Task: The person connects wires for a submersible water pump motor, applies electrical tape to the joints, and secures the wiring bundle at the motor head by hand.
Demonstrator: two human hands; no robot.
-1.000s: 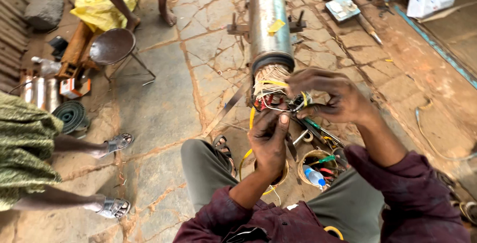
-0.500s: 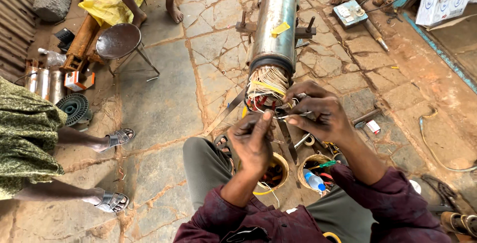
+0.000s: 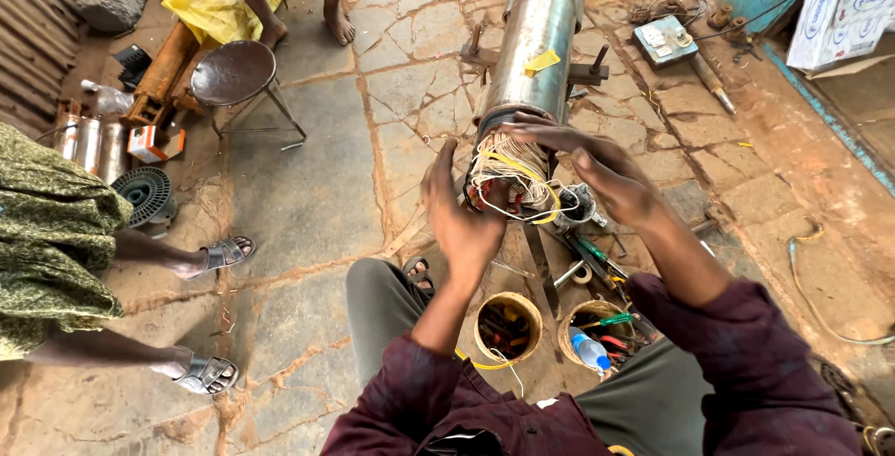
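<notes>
The motor [image 3: 533, 41] lies lengthwise away from me; my spread left hand [image 3: 463, 218] and spread right hand [image 3: 597, 172] flank its wire bundle [image 3: 508, 176], right nearer.

Open-air repair workshop, as I see it from here: a steel motor cylinder [image 3: 535, 41] lies on a stone-paved floor [image 3: 317, 195]. Just below it sit tins of hand tools [image 3: 508, 328]; left of it a metal stool [image 3: 233, 74]; right of it a meter box [image 3: 664, 41].
</notes>
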